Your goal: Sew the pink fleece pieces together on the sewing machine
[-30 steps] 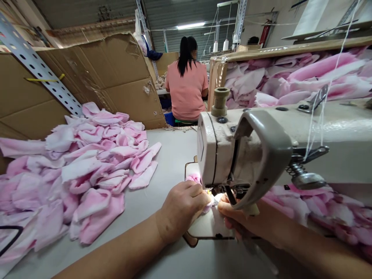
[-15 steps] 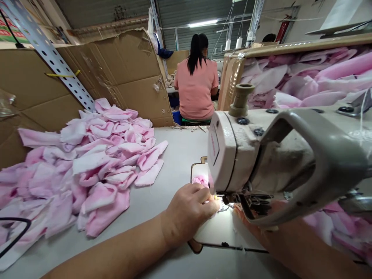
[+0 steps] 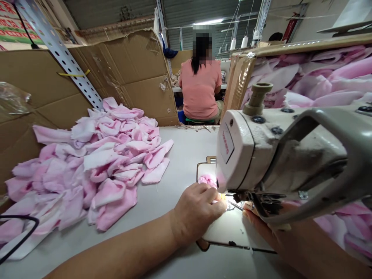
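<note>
Sewing mach. (image 3: 261,155) over hands (image 3: 197,213), pink fabric pile (image 3: 95,166) on left

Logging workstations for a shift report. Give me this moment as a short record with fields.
left hand: left hand on pink fabric, beside the needle area
right hand: right hand by the presser foot, partly hidden; grip unclear
machine: industrial sewing machine, cream-coloured
work surface: white table bearing a heap of pink fabric pieces
nearby: co-worker, seated, back turned
</note>
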Motion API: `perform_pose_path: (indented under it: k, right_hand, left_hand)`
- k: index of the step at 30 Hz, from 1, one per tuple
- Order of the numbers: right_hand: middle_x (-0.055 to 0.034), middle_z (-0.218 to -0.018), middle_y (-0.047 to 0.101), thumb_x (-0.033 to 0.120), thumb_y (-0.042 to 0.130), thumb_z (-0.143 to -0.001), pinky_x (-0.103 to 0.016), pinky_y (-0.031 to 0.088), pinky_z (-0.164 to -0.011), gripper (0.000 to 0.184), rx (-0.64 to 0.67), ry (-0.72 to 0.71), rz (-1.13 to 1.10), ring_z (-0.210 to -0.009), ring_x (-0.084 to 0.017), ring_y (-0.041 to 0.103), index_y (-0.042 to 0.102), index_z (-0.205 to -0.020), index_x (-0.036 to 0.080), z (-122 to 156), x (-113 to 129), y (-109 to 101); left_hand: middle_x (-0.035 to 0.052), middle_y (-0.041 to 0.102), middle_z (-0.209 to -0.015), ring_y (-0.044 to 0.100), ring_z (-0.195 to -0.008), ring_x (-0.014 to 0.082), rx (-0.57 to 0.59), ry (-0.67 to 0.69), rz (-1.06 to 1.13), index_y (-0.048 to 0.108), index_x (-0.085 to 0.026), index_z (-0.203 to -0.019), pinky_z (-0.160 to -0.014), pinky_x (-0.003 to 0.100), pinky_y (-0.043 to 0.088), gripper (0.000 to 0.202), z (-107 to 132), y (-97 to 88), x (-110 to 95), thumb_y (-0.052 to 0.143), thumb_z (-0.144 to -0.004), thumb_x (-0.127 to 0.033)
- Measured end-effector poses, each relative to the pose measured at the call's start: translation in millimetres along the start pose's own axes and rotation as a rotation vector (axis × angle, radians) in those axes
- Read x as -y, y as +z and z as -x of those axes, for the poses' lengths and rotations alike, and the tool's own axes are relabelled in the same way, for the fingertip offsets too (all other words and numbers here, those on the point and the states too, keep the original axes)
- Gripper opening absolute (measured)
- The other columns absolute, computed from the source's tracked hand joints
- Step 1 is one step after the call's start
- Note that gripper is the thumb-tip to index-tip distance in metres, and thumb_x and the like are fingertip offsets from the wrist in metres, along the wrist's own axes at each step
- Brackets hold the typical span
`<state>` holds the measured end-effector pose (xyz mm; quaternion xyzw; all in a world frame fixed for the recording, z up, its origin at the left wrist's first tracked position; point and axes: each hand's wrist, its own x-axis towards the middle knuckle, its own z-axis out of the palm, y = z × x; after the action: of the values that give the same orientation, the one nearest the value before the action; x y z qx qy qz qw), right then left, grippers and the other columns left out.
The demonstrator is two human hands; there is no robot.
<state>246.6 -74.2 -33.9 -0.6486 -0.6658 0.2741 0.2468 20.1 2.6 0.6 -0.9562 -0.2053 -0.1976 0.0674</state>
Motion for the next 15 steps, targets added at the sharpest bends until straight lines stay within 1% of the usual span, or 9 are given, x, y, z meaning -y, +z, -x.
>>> perform_pose_path:
  k: [3, 6, 11, 13, 15]
  right_hand:
    - [-0.0071, -0.067, 0.062, 0.037, 0.056, -0.074, -0.034, 0.041, -0.055, 0.012, -0.059, -0.018, 0.134, -0.064, -0.025, 0.059, 0.06, -0.074, 0.026, -0.4, -0.3, 0.5]
    - [-0.0059, -0.064, 0.061, 0.036, 0.058, -0.073, -0.033, 0.041, -0.053, 0.011, -0.061, -0.042, 0.187, -0.059, -0.023, 0.058, 0.061, -0.075, 0.026, -0.9, -1.4, 0.3]
    - [-0.0072, -0.067, 0.063, 0.034, 0.056, -0.076, -0.035, 0.043, -0.057, 0.013, -0.041, -0.077, 0.259, -0.07, -0.028, 0.062, 0.064, -0.083, 0.026, -4.1, 5.5, -2.2]
    - [-0.0071, -0.066, 0.063, 0.031, 0.054, -0.078, -0.036, 0.044, -0.059, 0.012, -0.02, -0.098, 0.307, -0.071, -0.028, 0.062, 0.064, -0.082, 0.025, -6.0, 10.4, -4.3]
    - [-0.0074, -0.068, 0.064, 0.027, 0.052, -0.08, -0.036, 0.043, -0.062, 0.012, 0.028, -0.137, 0.367, -0.071, -0.027, 0.062, 0.063, -0.078, 0.024, -7.4, 14.0, -7.7]
  left_hand:
    - [0.0026, 0.058, -0.077, 0.053, -0.073, 0.0148, -0.027, -0.017, -0.025, 0.061, -0.019, -0.082, -0.068, 0.028, 0.047, 0.019, 0.4, 4.1, -3.1, 0.045, -0.093, -0.018]
    - [0.0019, 0.054, -0.071, 0.05, -0.065, 0.014, -0.068, -0.015, -0.08, 0.059, -0.018, -0.077, -0.06, 0.027, 0.044, 0.021, 0.2, 6.6, -5.3, 0.044, -0.092, -0.015]
    - [0.0019, 0.052, -0.068, 0.046, -0.06, 0.0142, -0.108, -0.012, -0.128, 0.054, -0.018, -0.07, -0.055, 0.027, 0.039, 0.021, -1.2, 7.6, -6.8, 0.045, -0.088, -0.011]
    - [0.0017, 0.052, -0.068, 0.046, -0.06, 0.0143, -0.121, -0.017, -0.136, 0.053, -0.018, -0.069, -0.055, 0.027, 0.038, 0.021, -1.8, 7.0, -6.6, 0.045, -0.085, -0.007]
    - [0.0012, 0.052, -0.068, 0.047, -0.06, 0.0143, -0.121, -0.004, -0.124, 0.053, -0.018, -0.069, -0.056, 0.027, 0.038, 0.021, -2.2, 5.5, -5.7, 0.045, -0.083, -0.004]
